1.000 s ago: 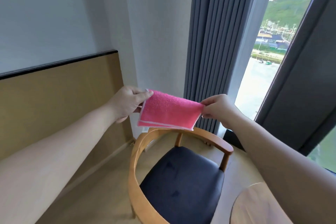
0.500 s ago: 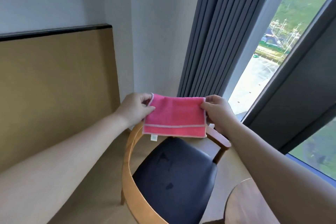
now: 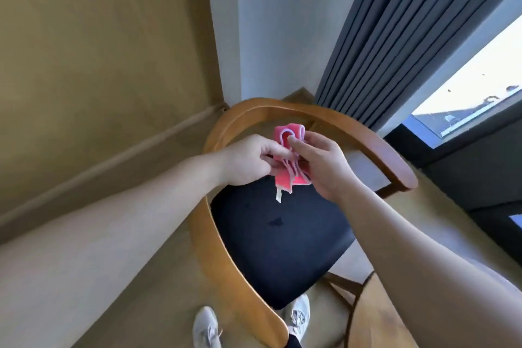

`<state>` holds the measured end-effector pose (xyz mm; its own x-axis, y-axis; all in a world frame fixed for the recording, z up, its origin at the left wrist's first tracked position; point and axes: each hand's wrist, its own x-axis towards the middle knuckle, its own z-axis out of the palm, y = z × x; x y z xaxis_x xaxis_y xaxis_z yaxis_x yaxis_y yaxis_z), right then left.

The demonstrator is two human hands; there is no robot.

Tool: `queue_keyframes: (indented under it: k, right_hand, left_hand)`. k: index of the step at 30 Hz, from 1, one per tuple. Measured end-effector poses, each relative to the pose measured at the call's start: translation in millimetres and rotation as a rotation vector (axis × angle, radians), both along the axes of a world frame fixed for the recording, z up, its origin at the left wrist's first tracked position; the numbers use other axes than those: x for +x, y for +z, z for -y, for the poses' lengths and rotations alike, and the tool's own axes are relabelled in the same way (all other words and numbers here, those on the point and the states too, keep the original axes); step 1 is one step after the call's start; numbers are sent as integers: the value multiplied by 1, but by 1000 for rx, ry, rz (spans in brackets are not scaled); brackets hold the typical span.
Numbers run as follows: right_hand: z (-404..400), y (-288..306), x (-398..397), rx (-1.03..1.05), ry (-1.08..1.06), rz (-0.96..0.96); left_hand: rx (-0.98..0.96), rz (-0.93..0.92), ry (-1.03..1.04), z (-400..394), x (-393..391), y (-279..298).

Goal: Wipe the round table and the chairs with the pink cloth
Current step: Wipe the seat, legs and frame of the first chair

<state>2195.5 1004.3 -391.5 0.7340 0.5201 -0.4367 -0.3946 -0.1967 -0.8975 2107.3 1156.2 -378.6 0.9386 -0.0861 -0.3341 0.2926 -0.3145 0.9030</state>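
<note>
Nearest the camera, two pale shoes [image 3: 298, 316] stand on the floor beside the rim of the round table [image 3: 367, 316] at lower right. Above the chair's dark seat [image 3: 276, 240], the left hand [image 3: 251, 161] and right hand [image 3: 324, 167] are together, both pinching the folded pink cloth [image 3: 289, 135]. Beyond them curves the chair's wooden backrest [image 3: 353, 127], then the grey curtain [image 3: 395, 37] and window [image 3: 480, 79].

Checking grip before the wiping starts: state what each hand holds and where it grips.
Both hands hold the pink cloth, folded into a bundle above the chair. The left hand pinches its left side, the right hand its right side.
</note>
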Motion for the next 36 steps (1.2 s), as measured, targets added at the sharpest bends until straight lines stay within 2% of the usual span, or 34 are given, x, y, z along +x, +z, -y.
queue_keyframes:
  k: [2,4,6,8,10,13,15,17,21,25,27,29,30,32,33,34,36]
  right_hand:
    - [2,-36,-3,-4,-19,-86]
    - [0,-72,-9,-59,-26,-98]
    - [-1,-106,-14,-173,-23,-42]
    - [0,-139,-19,-303,4,-8]
    - [2,-168,-22,-423,64,13]
    - [3,-202,-19,-549,144,73]
    - [-3,-219,-14,-582,194,135]
    - [-14,-235,-6,-610,276,267]
    - [-30,-260,10,-645,323,572]
    - [-39,-269,26,-628,218,705]
    - [-50,-276,21,-591,243,760]
    - [-65,-285,5,-571,433,779]
    - [-71,-295,-5,-615,624,778]
    - [-76,-319,-25,-734,1041,845]
    - [-76,-329,-29,-781,1146,910]
    - [-77,-336,-31,-795,1160,966]
    - [-81,-349,-30,-713,1029,996]
  left_hand:
    - [-30,-44,-16,2,-9,-28]
    - [69,-81,-49,3,-18,-57]
    - [260,-59,-71,-4,-26,-85]
    - [554,-30,-121,-21,-37,-111]
    - [794,73,-113,-45,-50,-143]
    - [990,80,98,-73,-67,-180]
    - [1028,44,241,-85,-68,-197]
    - [1038,86,266,-91,-65,-214]
    - [1030,169,183,-90,-62,-246]
    - [1002,355,-38,-96,-61,-254]
    - [1006,372,4,-96,-60,-253]
    - [1027,328,205,-96,-61,-252]
    - [1030,312,269,-95,-62,-252]
    - [1038,319,304,-91,-63,-251]
    - [1035,320,309,-91,-62,-251]
    - [1027,305,337,-91,-61,-251]
    - [1000,214,443,-93,-61,-251]
